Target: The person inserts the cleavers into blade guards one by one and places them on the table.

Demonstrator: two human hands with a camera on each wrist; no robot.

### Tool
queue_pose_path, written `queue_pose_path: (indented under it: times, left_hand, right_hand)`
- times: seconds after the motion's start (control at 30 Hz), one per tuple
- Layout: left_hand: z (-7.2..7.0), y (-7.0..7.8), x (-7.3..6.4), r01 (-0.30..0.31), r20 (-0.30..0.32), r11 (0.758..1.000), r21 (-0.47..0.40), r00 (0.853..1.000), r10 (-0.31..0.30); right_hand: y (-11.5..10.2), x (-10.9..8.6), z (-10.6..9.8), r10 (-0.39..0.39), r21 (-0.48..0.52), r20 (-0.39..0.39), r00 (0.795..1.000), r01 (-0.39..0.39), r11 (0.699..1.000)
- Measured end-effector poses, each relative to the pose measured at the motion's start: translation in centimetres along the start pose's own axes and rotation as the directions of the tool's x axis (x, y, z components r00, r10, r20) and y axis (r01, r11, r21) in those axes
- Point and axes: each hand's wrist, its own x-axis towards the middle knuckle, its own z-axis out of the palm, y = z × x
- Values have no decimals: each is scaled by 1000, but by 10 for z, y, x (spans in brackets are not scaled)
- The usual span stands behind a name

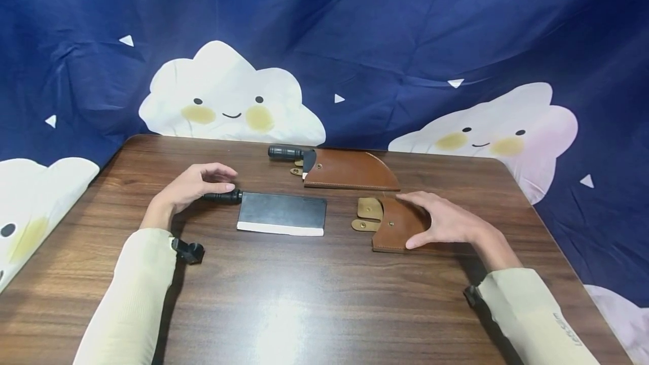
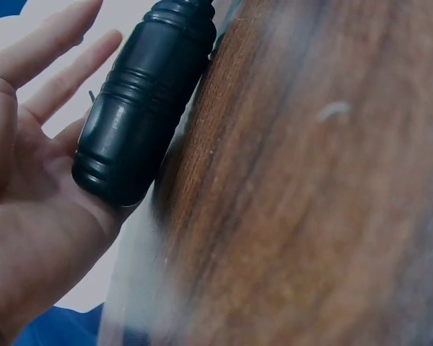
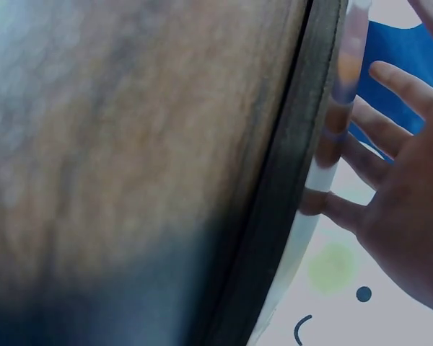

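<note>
A cleaver (image 1: 281,214) with a dark blade and pale cutting edge lies flat on the table, its black ribbed handle (image 2: 137,108) to the left. Around that handle hovers my left hand (image 1: 190,185), fingers loosely extended and not closed on it; the left wrist view shows the palm beside the handle's butt. My right hand (image 1: 446,218) is spread over a brown leather knife sheath (image 1: 392,232), thumb near its lower edge and fingers by its upper edge. The sheath's two snap straps (image 1: 369,208) point left, unfastened. In the right wrist view the right fingers (image 3: 379,130) are straight.
Behind, a second knife (image 1: 285,153) with a black handle sits inside another brown sheath (image 1: 350,169). The brown wooden table (image 1: 243,308) reaches back to a blue curtain (image 1: 385,27) printed with clouds.
</note>
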Motion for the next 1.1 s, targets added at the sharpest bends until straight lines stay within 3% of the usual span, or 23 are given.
queue_pose_path:
  times: [0.33, 0.53, 0.7, 0.93, 1.1]
  left_hand:
    - [-1, -3, 1, -4, 15, 993, 118, 1000, 3]
    - [0, 0, 1, 4, 40, 984, 176, 999, -11]
    - [1, -1, 1, 13, 56, 985, 173, 998, -24]
    - [3, -3, 3, -19, 90, 983, 182, 996, 3]
    - [3, -2, 2, -17, 54, 982, 189, 999, 7]
  right_hand:
    - [-6, 0, 1, -8, -136, 55, 998, 15, 991]
    - [-10, 0, 3, 12, -170, 79, 997, 2, 986]
    - [-11, 0, 5, 41, -183, 101, 994, -22, 983]
    - [-6, 0, 6, 19, -186, 57, 998, -8, 983]
    - [-3, 0, 3, -19, -146, -9, 1000, 18, 989]
